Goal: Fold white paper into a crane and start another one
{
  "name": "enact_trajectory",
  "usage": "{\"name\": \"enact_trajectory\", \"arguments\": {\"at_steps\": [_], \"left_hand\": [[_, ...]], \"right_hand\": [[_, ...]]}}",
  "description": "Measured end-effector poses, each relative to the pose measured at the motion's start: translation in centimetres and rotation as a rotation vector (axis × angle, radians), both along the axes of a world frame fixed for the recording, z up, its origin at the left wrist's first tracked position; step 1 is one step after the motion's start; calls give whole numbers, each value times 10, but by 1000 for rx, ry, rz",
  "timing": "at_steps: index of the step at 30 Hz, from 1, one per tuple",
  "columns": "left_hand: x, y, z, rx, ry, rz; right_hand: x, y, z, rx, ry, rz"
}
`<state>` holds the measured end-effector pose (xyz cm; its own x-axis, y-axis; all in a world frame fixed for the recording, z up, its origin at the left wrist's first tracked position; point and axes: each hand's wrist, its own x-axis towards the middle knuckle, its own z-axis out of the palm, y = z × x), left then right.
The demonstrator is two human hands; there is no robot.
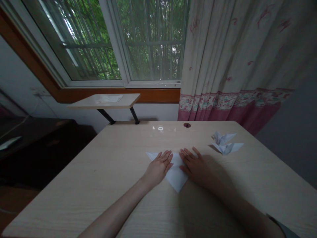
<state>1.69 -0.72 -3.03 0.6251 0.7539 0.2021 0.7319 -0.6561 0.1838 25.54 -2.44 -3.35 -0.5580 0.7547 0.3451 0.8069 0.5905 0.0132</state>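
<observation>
A white sheet of paper, folded into a triangle, lies flat on the desk with one corner pointing toward me. My left hand rests on its left part, fingers stretched out, and a corner of the paper sticks out beyond it on the left. On the right part lies my right hand, palm down with its fingers spread, hiding that side of the paper. The fingertips of both hands sit near the far straight edge of the triangle.
Folded white paper figures with pointed wings stand at the right back of the wooden desk. A small raised shelf with white paper on it is at the back left. Behind are a window and a curtain.
</observation>
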Motion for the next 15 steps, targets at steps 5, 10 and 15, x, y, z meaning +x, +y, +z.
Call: {"name": "enact_trajectory", "arguments": {"at_steps": [5,10,15], "left_hand": [[0,-5,7,-46,50,9],[-1,-6,8,-50,70,21],[0,-7,9,-57,95,39]], "right_hand": [[-1,2,-12,-1,21,3],[3,2,-20,-35,53,18],[2,0,-20,-50,27,-13]]}}
